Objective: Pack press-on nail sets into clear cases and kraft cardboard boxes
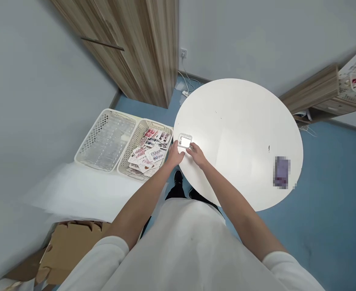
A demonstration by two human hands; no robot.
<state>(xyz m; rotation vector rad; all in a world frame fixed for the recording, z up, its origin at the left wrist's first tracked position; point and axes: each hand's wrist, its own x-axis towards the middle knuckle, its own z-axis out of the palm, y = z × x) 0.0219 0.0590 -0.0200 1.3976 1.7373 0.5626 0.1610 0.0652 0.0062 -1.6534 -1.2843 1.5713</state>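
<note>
A small clear plastic box [180,136] with a white card in it is at the left edge of the round white table [241,121]. My left hand [174,155] grips its near left corner, thumb and fingers bent around the side. On the near right corner, my right hand [197,154] has its fingers against the box. Something small and dark shows beside the card, too small to name. Left of the table stands a cream basket [145,126] of printed cards carrying small coloured items [154,153]. A second cream basket [90,133] holds many clear plastic boxes [107,141].
A blurred purple object [281,171] lies at the table's right side. Behind are a wooden cabinet [135,44] and a power strip with cables [185,93]. Cardboard [70,250] is at lower left; a wooden shelf [314,95] stands at right.
</note>
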